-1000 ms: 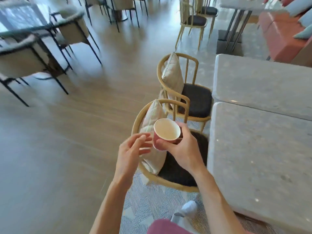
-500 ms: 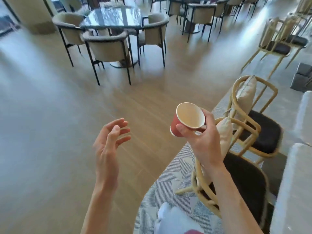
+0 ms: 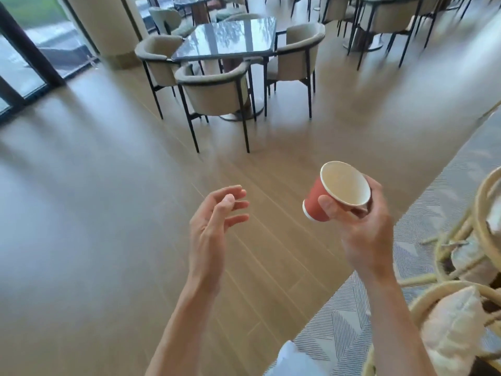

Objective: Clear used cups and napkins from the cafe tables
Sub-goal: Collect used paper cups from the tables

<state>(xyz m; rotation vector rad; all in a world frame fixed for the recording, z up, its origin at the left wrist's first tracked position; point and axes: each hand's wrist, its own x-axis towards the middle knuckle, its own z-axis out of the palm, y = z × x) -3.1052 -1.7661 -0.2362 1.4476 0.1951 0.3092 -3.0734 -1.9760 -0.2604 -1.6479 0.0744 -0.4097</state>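
here the right hand (image 3: 363,229) sits nearest, thumb and fingers curled round the wall of a small red paper cup (image 3: 337,192), tipped so its white mouth faces up and toward the camera; it looks empty or nearly so, which probably explains the casual tilt. the cup is off any surface, carried in the air over the wooden floor (image 3: 108,226). the left hand (image 3: 214,223) hangs beside it, well apart, holding nothing, fingers loose and slightly bent, likely kept free to collect the next item. at the right edge are rattan chairs (image 3: 461,267) with a pale cushion (image 3: 450,329) on a patterned rug (image 3: 339,327). farther off stands a dark glossy surface (image 3: 225,39) ringed by beige armchairs (image 3: 214,93); nothing on it is plainly visible through the blur.
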